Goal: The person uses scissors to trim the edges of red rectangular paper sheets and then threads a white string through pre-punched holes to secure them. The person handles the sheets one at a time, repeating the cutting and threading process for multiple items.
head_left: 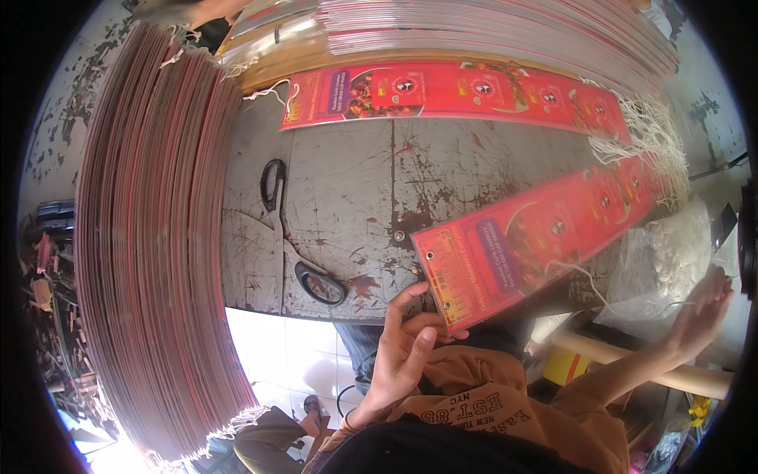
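A long red printed card (513,245) lies slantwise, its near end by the table's front edge, with two metal-ringed holes at that end. My left hand (407,347) is at this end, thumb and index finger apart, other fingers against the card's lower corner. A white string (588,272) runs loosely over the card towards the right. My right hand (699,316) is out at the far right, fingers extended together, a piece of white string across it at the thumb; its grip is partly hidden. Beyond lies a similar stack of red cards (458,93) with strings.
Black-handled scissors (276,229) lie spread on the worn grey table (347,182). A tall stack of cards (150,237) fills the left side, and another stack (497,31) lies at the back. White strings (651,142) and a plastic bag (655,261) are at the right.
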`<state>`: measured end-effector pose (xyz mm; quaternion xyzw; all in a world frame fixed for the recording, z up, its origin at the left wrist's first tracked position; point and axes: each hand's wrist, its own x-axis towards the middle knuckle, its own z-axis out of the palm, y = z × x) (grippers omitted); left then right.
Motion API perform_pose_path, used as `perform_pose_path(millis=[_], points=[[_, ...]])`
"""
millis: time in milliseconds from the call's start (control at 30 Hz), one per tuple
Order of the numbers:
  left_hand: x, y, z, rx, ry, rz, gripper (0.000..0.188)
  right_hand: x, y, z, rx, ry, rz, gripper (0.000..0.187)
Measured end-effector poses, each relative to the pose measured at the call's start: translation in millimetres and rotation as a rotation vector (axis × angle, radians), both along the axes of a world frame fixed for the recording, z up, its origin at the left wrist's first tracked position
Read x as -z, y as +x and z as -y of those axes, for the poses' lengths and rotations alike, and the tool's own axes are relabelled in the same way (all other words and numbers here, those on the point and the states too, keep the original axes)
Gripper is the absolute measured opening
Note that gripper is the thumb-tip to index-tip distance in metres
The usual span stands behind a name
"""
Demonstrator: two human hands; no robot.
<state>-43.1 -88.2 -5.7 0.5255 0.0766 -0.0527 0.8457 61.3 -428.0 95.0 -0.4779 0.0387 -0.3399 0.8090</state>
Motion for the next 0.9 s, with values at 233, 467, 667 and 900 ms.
perform_pose_path(millis=[233, 467, 667, 900], points=[[1, -1, 3, 0.059, -0.115, -0.177, 0.029, 30, -17, -137, -0.478, -1.265, 0.003, 0.028], [13, -5, 5, 0.042, -0.167, -0.174, 0.018, 35, -17, -169, -0.618, -1.721, 0.373, 0.031], [12, -2, 4, 0.033, -0.163, -0.171, 0.018, 41, -14, -173, -0.613, -1.706, 0.401, 0.030], [10, 0, 0, 0.112, -0.113, -0.154, 0.029, 50, -14, -178, -0.635, -1.680, 0.401, 0.030]])
